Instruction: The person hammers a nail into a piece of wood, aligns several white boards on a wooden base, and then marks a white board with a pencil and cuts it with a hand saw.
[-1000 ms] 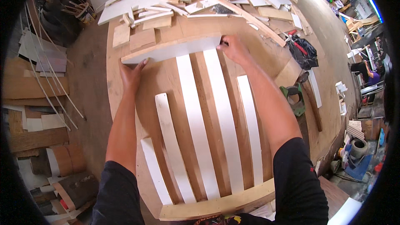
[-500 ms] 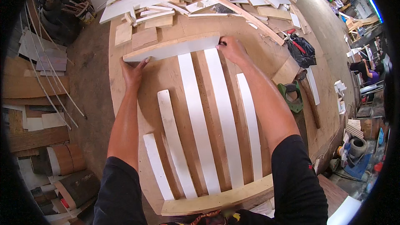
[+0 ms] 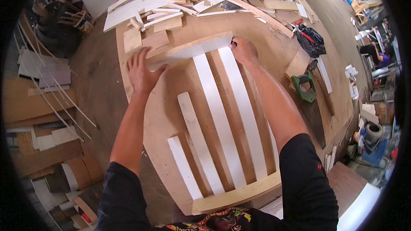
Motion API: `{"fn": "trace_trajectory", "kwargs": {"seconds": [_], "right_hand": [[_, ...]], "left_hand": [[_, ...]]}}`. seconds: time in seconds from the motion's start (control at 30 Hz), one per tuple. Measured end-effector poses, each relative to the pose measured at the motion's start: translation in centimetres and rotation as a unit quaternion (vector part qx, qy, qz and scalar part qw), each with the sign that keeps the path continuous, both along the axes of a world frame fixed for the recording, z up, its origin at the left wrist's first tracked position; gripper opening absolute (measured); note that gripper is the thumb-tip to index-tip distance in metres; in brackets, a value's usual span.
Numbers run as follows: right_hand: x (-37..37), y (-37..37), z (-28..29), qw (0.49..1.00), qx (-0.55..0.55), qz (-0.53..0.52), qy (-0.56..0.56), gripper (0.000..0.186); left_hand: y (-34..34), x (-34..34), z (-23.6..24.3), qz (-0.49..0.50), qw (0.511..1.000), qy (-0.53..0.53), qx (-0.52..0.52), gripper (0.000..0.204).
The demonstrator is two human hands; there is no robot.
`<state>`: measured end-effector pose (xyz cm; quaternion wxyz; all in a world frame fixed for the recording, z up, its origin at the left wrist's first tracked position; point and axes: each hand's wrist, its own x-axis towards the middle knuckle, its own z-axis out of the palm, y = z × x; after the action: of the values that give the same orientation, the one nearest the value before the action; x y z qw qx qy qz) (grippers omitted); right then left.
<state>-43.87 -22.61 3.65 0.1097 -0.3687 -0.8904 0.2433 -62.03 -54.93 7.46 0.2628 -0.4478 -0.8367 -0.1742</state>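
A board (image 3: pixel 197 48) with a white face and bare wood edge stands on edge across the far ends of two long white slats (image 3: pixel 220 115). My right hand (image 3: pixel 245 52) is closed on its right end; a small dark spot shows by the fingertips. At the left end my left hand (image 3: pixel 144 73) is open, fingers spread and thumb apart, close against the board. Two shorter slats (image 3: pixel 201 141) lie to the left, their far ends apart from the board. Another slat is mostly hidden under my right forearm. The slats' near ends meet a pale wooden rail (image 3: pixel 239 197).
Offcuts (image 3: pixel 171 21) and long strips crowd the table's far side. On the right lie a green-handled saw (image 3: pixel 303 87), a hammer (image 3: pixel 322 87), a black plastic bag (image 3: pixel 310 42) and a red-handled tool (image 3: pixel 305 37). Wood scraps (image 3: pixel 51 141) cover the floor at left. Another person (image 3: pixel 379 57) sits far right.
My left hand has loosened from the board's left end and spread its fingers. My right hand keeps its hold. The view has shifted, so the slats appear further right.
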Motion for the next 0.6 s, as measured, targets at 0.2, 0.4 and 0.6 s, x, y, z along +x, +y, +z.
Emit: {"fn": "trace_trajectory", "kwargs": {"seconds": [0.2, 0.4, 0.6], "right_hand": [[-0.1, -0.9, 0.6, 0.999, -0.027, 0.003, -0.042, 0.024], [1.7, -4.5, 2.9, 0.993, 0.046, -0.107, 0.037, 0.028], [4.9, -6.0, 4.4, 0.911, -0.089, -0.229, 0.332, 0.031]], "left_hand": [[6.2, -0.7, 3.9, -0.088, 0.947, -0.18, -0.253, 0.066], [7.0, -2.8, 1.9, -0.155, 0.91, -0.212, -0.32, 0.046], [7.6, -3.0, 2.9, -0.157, 0.906, -0.203, -0.337, 0.048]]}}
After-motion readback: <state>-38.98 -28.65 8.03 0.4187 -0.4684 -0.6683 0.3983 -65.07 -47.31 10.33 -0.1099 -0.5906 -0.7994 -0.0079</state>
